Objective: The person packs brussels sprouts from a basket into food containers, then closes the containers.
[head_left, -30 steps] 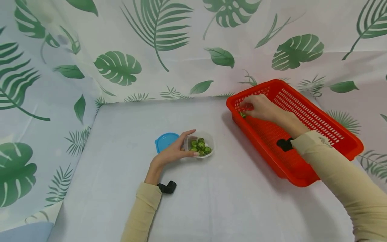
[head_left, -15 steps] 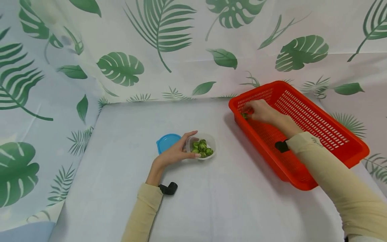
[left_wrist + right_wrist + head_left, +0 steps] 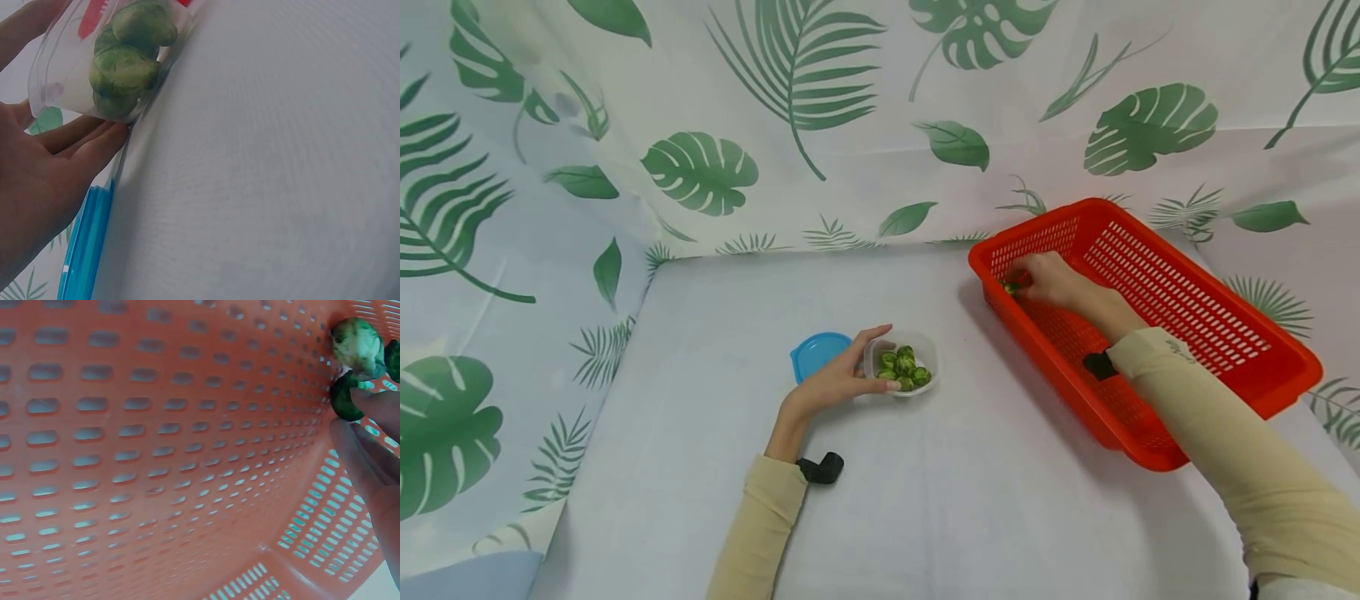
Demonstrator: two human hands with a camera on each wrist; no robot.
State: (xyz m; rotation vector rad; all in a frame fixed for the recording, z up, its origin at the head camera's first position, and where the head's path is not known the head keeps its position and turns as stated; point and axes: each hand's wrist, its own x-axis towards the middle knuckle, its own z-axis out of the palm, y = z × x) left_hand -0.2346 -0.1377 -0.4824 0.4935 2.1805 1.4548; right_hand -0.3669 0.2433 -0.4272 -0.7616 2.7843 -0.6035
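Note:
My left hand (image 3: 835,382) grips the side of a small clear plastic container (image 3: 933,354), thumb in front and fingers behind. Several green Brussels sprouts (image 3: 906,366) lie in it; through its wall the left wrist view shows some of these sprouts (image 3: 125,72). Down inside the red basket (image 3: 1060,379), at its far left end, is my right hand (image 3: 1051,279). The right wrist view shows its thumb and fingers pinching a dark green Brussels sprout (image 3: 345,399). A paler sprout (image 3: 357,347) sits right beside that one, and part of another (image 3: 394,359) shows at the frame's edge.
A blue lid (image 3: 815,357) lies on the white-covered table (image 3: 722,400), just left of the container and partly behind my left hand. Leaf-printed cloth (image 3: 850,192) hangs along the back and sides. The basket's raised, slotted walls surround my right hand.
My right hand has shifted slightly lower within the basket's far left end. The left hand keeps its hold on the container. The whole head view has drifted a little.

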